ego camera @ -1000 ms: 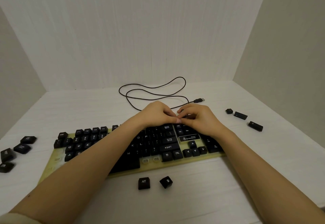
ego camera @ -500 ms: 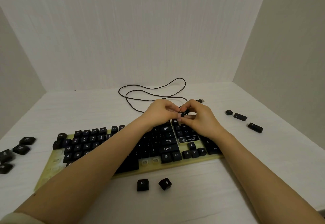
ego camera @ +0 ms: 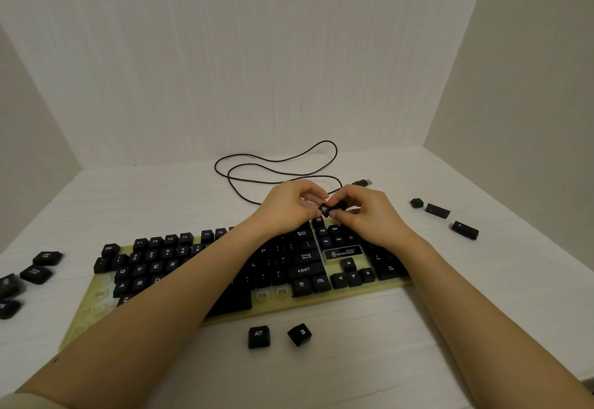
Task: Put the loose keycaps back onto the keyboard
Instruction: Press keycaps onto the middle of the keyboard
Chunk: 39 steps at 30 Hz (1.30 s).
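A black keyboard on a yellowish base [ego camera: 321,302] lies across the white table. Both of my hands hover over its far right corner. My right hand [ego camera: 369,212] pinches a small black keycap [ego camera: 325,209] between thumb and fingers. My left hand [ego camera: 289,204] has its fingers curled, and their tips meet the same keycap from the left. Two bare sockets [ego camera: 271,294] show in the bottom row beside the space bar. My forearms hide the keyboard's middle keys.
An Alt keycap [ego camera: 258,337] and a Windows keycap [ego camera: 299,334] lie in front of the keyboard. Several keycaps [ego camera: 35,273] sit at the left edge, and three [ego camera: 437,210] lie to the right. The cable [ego camera: 276,160] loops behind, ending in a USB plug [ego camera: 363,182].
Both hands rose from the keyboard's top right keys and now hold a keycap in the air above them. The loose keycaps on the table have stayed where they were.
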Motion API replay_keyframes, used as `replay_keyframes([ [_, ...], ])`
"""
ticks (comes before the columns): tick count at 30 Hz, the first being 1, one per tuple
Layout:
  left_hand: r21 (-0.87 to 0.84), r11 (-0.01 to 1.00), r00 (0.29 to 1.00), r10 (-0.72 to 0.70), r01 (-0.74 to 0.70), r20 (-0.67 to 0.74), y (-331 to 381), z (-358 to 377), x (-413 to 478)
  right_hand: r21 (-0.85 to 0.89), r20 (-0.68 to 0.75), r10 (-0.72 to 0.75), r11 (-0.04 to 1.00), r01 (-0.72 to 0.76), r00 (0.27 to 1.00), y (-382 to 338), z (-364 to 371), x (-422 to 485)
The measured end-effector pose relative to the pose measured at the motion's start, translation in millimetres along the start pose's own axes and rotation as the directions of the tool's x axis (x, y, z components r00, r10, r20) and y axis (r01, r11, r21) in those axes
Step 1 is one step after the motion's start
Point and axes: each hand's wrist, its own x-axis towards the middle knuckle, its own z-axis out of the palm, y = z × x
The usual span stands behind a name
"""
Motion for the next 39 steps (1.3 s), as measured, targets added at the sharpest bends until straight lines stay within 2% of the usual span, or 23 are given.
replay_keyframes([
  [8,0.044,0.998,0.998,-0.043,0.045,-0.043,-1,2,7,-0.061,0.001,-0.065,0.996,0.065,0.998,3,-1,-1],
  [13,0.109,0.994,1.0,-0.01,0.007,0.023,2,5,6,-0.071,-0.01,-0.038,0.997,0.037,0.999,4,-1,1],
  [18,0.191,0.981,1.0,0.026,-0.028,0.012,1,6,9,-0.051,-0.003,-0.014,0.999,0.014,1.0,4,-2,2],
  [23,0.108,0.994,0.997,-0.037,0.029,0.07,1,3,11,0.022,0.031,0.023,0.999,-0.024,0.999,3,-5,1],
  [31,0.053,0.997,0.99,-0.058,0.052,0.129,4,2,9,-0.005,0.051,0.039,0.999,-0.039,0.998,1,-9,2],
  [39,0.133,0.991,0.995,-0.025,0.012,0.099,5,7,8,-0.039,0.071,0.017,0.999,-0.014,0.997,3,-9,2],
])
